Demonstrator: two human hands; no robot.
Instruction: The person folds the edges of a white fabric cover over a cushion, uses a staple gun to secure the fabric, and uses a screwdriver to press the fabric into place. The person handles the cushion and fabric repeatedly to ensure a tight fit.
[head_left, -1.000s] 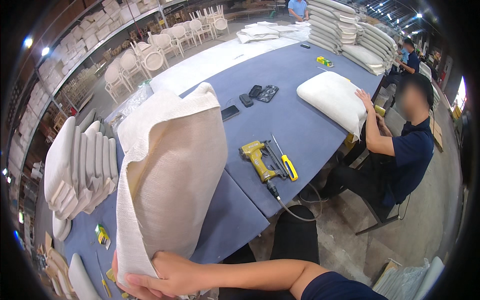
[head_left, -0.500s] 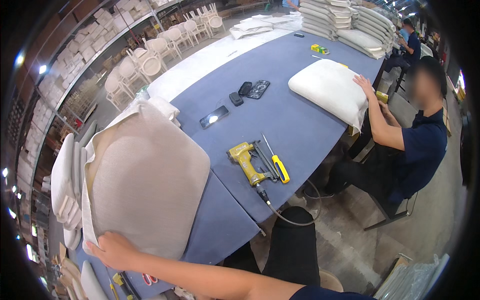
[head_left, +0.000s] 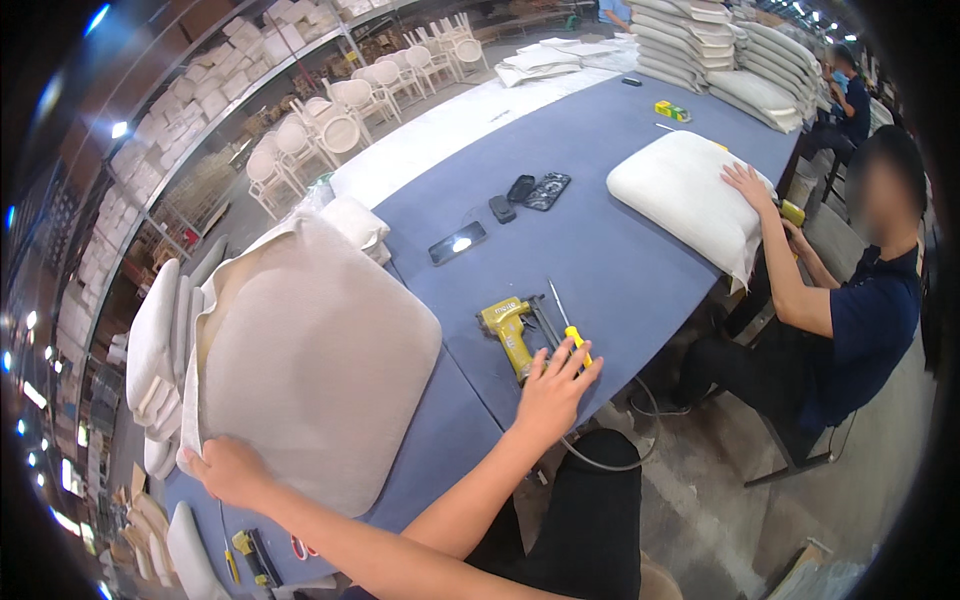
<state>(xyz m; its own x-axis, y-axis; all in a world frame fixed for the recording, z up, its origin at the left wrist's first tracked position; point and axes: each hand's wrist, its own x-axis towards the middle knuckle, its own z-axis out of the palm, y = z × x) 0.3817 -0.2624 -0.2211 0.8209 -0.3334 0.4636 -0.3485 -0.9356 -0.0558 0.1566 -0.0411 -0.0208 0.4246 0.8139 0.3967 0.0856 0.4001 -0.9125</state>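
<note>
A large beige seat cushion (head_left: 320,350) leans at the left of the blue-grey table (head_left: 440,300), a strip of its fabric cover folded up along the left edge. My right hand (head_left: 232,472), its arm crossing over my left forearm, grips the cushion's lower left corner. With fingers spread, my left hand (head_left: 550,400) hovers at the handle of a yellow pneumatic staple gun (head_left: 508,325); whether it touches is unclear. Beside those fingers lies a screwdriver (head_left: 571,335) with a yellow handle, partly covered by them.
A smartphone (head_left: 457,243) and dark small items lie mid-table. At right, a seated co-worker (head_left: 840,300) handles a white cushion (head_left: 690,190). Cushion stacks (head_left: 680,45) stand behind. Near my right arm are a second staple gun (head_left: 255,555) and red-handled scissors (head_left: 300,547). An air hose (head_left: 650,430) hangs off the edge.
My left hand has come into view and reached the staple gun. My right hand keeps its hold on the cushion. The whole view has shifted slightly.
</note>
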